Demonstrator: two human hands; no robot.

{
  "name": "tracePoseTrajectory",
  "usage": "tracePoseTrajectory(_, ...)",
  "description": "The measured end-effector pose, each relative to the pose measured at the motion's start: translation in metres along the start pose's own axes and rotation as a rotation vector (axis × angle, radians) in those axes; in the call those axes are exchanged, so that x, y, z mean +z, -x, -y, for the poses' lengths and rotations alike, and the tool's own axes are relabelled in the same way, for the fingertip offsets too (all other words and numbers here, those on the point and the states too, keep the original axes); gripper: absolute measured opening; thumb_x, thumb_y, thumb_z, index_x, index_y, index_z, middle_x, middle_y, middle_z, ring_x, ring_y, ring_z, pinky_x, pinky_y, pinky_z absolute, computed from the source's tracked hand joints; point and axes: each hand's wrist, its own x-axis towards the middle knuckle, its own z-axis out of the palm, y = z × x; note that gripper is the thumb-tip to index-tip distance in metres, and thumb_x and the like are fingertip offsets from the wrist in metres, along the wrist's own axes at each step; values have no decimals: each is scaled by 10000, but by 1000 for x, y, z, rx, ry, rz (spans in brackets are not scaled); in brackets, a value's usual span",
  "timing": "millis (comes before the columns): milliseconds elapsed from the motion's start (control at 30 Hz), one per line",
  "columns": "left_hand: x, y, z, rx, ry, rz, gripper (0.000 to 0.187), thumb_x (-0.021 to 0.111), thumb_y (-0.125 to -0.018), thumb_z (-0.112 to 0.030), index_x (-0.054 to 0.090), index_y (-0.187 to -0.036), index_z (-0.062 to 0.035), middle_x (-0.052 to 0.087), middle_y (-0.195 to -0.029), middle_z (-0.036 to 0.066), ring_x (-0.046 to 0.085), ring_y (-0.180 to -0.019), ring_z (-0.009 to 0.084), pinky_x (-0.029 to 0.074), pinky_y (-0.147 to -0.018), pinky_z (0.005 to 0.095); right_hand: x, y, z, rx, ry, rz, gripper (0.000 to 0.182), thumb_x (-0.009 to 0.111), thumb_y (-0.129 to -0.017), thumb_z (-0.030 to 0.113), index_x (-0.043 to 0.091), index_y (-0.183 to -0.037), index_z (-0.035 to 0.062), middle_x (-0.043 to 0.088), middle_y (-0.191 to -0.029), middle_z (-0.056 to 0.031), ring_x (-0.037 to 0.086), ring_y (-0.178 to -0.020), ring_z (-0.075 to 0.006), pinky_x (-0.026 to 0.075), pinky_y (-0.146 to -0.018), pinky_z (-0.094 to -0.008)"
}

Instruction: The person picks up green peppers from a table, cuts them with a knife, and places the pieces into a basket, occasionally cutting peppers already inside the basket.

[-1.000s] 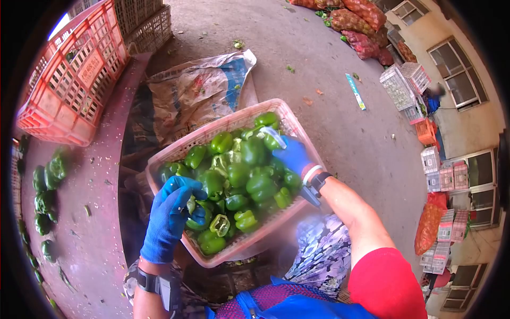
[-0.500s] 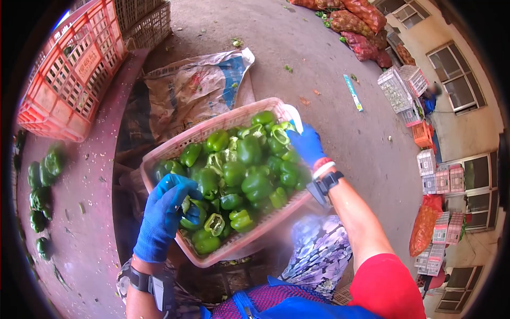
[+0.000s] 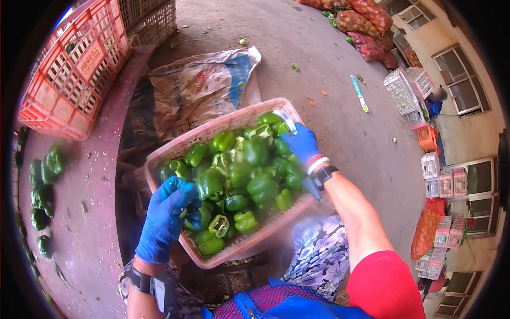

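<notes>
A pink plastic crate (image 3: 183,244) full of green bell peppers (image 3: 256,150) sits tilted in front of me. Some peppers are cut open, like the hollow one (image 3: 219,226) near the crate's front. My left hand (image 3: 172,204), in a blue glove, is closed over the crate's left side; a bit of green shows at its fingers, but what they hold is mostly hidden. At the far right corner of the crate, my right hand (image 3: 302,142), also gloved, is closed on a white knife-like tool (image 3: 287,121), blurred, above the peppers.
Whole peppers (image 3: 53,162) lie on the ledge (image 3: 85,207) at left, below a large orange-pink crate (image 3: 79,69). A crumpled woven sack (image 3: 196,85) lies beyond my crate. Filled net sacks (image 3: 366,24) and stacked crates (image 3: 401,90) line the wall, with a person (image 3: 435,103) beside them.
My right hand has drawn slightly left and down, and the white tool has shifted left over the peppers. My left hand has moved little and stays closed. The view has shifted slightly.
</notes>
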Motion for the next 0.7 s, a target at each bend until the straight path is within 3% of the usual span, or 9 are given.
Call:
tracePoseTrajectory(67, 1, 4, -3, -22, -36, -30, 202, 577, -985, -248, 565, -881, -75, 619, -782, 62, 601, -618, 151, 517, -568, 277, -14, 4, 8, 251, -508, 168, 338, 745, -875, 308, 693, -1055, 27, 680, -833, -40, 623, -747, -149, 510, -632, -322)
tracePoseTrajectory(133, -2, 3, 1, 4, 3, -16, 212, 577, -988, -259, 567, -881, -77, 618, -780, 65, 599, -615, 153, 512, -559, 281, -12, 21, 3, 100, -437, 241, 237, 707, -904, 250, 700, -1064, 76, 657, -776, -11, 609, -680, -121, 494, -600, -286)
tracePoseTrajectory(233, 0, 2, 2, 25, 21, 2, 220, 574, -992, -266, 572, -887, -73, 619, -778, 69, 596, -610, 156, 509, -550, 282, -14, 29, -6, 274, -145, 191, 235, 662, -928, 239, 700, -1107, 92, 668, -771, -9, 620, -690, -134, 511, -642, -296)
tracePoseTrajectory(333, -1, 5, 4, 30, 31, 2, 221, 570, -996, -261, 574, -890, -67, 622, -782, 71, 599, -612, 158, 512, -553, 283, -18, 33, -9, 139, 139, 34, 321, 699, -905, 291, 682, -1149, 83, 674, -816, -32, 623, -728, -133, 521, -664, -323)
tracePoseTrajectory(433, -2, 3, 5, 15, 41, -2, 226, 565, -1000, -258, 575, -894, -60, 625, -785, 74, 602, -613, 161, 516, -556, 284, -7, 22, -36, -25, -194, -7, 340, 726, -846, 267, 681, -1100, 45, 698, -818, -143, 648, -649, -226, 528, -619, -387)
tracePoseTrajectory(467, -2, 3, 4, 14, 29, -7, 227, 563, -1001, -257, 576, -895, -57, 626, -785, 76, 603, -612, 161, 517, -557, 284, -19, 42, 17, 182, -141, 199, 411, 754, -805, 238, 636, -1148, 46, 694, -878, -174, 667, -700, -301, 541, -677, -408)
tracePoseTrajectory(567, -4, 1, 5, 0, 46, -17, 226, 557, -1005, -252, 579, -897, -54, 625, -784, 77, 603, -610, 161, 518, -557, 284, 14, 49, -5, -152, 310, 256, 463, 789, -760, 219, 602, -1148, 51, 692, -923, -188, 674, -783, -378, 538, -732, -447)
tracePoseTrajectory(600, -4, 1, 5, -5, 61, -20, 225, 554, -1006, -250, 580, -898, -54, 625, -784, 77, 602, -610, 160, 518, -556, 284, 24, 45, -9, 20, 339, 300, 398, 750, -798, 249, 599, -1106, 47, 679, -949, -187, 669, -875, -340, 516, -769, -437)
tracePoseTrajectory(700, -6, 4, 1, 8, 27, -22, 221, 551, -1008, -241, 582, -898, -51, 627, -787, 76, 604, -610, 158, 518, -557, 284, 46, 36, -7, 28, 314, 188, 313, 669, -820, 172, 593, -1088, 29, 670, -964, -243, 661, -933, -405, 510, -794, -462)
